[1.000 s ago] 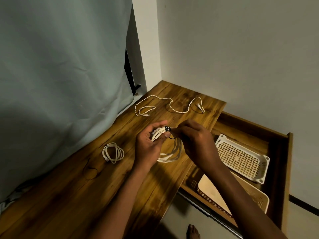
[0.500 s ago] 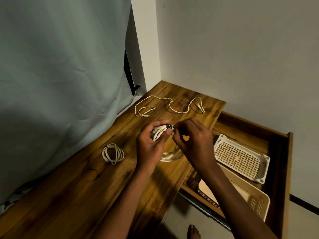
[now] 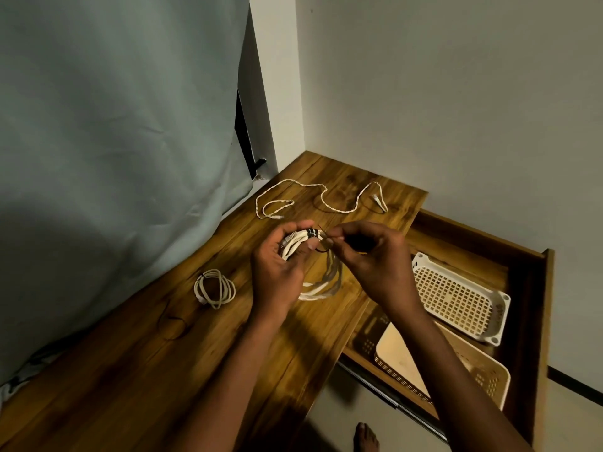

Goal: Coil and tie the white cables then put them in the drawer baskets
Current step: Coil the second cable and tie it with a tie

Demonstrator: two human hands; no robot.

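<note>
At the centre of the frame, a person's left hand (image 3: 277,272) grips a coiled white cable (image 3: 313,275) above the wooden desktop (image 3: 137,370), fingers and thumb curled round the bunched strands so the loops cannot spring apart, while the lower half of the coil hangs free below the palm. The right hand (image 3: 375,265), just beside it, pinches the loose end of a thin black tie (image 3: 314,233), fingertips pressed together on it; the tie already shows as dark turns round the bundle near the left thumb, and the pull appears meant to cinch the wrap tight. To the left of centre, a second white cable (image 3: 213,288) lies on the desktop already coiled, a dark band at its top, set aside within reach and seemingly awaiting the baskets. Toward the upper centre, a braided white cable (image 3: 321,199) sprawls uncoiled across the far end of the desktop, by all signs the next in line. At right, the open drawer (image 3: 535,337) holds a white perforated basket (image 3: 456,296) and, nearer the lower edge, a beige basket (image 3: 483,370), both without cables, pulled out so finished coils can drop straight in. A grey curtain (image 3: 114,141) fills the upper left. A bare foot (image 3: 367,437) shows at the bottom edge.
</note>
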